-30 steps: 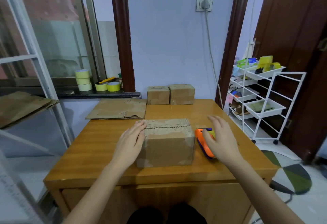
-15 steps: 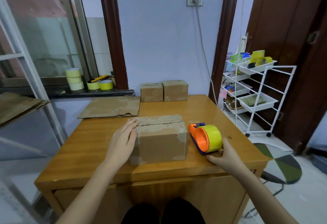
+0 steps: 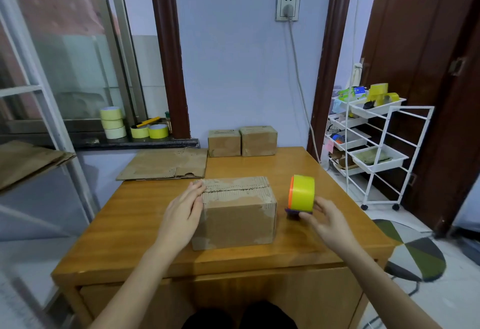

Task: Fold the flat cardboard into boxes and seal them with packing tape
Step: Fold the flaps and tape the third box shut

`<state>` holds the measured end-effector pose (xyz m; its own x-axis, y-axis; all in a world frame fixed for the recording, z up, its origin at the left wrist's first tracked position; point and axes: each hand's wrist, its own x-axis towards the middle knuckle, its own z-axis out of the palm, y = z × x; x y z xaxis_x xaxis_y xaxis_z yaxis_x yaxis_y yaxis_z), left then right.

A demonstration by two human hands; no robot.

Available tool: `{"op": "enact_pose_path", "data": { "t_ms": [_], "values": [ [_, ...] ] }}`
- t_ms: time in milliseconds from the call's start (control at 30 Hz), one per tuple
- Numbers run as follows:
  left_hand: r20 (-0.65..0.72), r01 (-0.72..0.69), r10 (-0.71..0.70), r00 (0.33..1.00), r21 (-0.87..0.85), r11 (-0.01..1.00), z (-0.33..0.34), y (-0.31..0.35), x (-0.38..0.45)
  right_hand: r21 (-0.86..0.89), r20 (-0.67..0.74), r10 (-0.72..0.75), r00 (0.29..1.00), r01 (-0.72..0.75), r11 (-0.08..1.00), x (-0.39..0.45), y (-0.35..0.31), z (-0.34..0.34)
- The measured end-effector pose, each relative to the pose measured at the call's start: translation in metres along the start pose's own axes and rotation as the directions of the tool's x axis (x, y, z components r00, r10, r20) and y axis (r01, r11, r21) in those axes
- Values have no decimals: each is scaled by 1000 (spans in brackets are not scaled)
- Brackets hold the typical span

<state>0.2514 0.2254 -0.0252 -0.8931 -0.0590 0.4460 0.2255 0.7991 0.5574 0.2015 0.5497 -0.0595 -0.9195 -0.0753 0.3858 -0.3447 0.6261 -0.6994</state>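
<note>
A folded cardboard box [image 3: 237, 218] stands in the middle of the wooden table [image 3: 135, 214], its top flaps closed with an open seam along the top. My left hand [image 3: 183, 211] lies flat with straight fingers against the box's left end. My right hand [image 3: 326, 218] grips the base of an orange tape dispenser [image 3: 301, 196] with a yellow tape roll, held upright just above the table to the right of the box. A flat cardboard sheet [image 3: 166, 165] lies at the table's far left corner.
Two closed boxes [image 3: 242, 141] stand at the table's far edge by the wall. Tape rolls [image 3: 113, 126] and a yellow cutter sit on the window ledge. A white wire trolley [image 3: 374, 146] stands right of the table, a round stool [image 3: 415, 253] beside it.
My right hand went from lying over the dispenser to taking hold of its base, then tipped it upright and lifted it. My left hand stayed against the box's left end.
</note>
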Motion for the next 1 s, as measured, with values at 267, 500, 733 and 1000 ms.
{"op": "enact_pose_path", "data": {
  "t_ms": [267, 500, 733, 1000],
  "values": [
    [46, -143, 135, 990, 396, 907, -17, 15, 16, -69, -210, -190, 959, 180, 981, 49, -98, -20],
    [180, -161, 72, 981, 547, 822, -32, 40, 44, 195, -270, -244, 931, 301, 933, 72, -178, -8],
    [161, 58, -105, 981, 272, 961, -22, 46, 45, 594, -407, 10, 914, 256, 763, 81, -223, 26],
    [27, 365, -366, 930, -168, 916, -18, 43, 45, 928, -254, 224, 941, 172, 331, 86, -231, 67]
  ]
}}
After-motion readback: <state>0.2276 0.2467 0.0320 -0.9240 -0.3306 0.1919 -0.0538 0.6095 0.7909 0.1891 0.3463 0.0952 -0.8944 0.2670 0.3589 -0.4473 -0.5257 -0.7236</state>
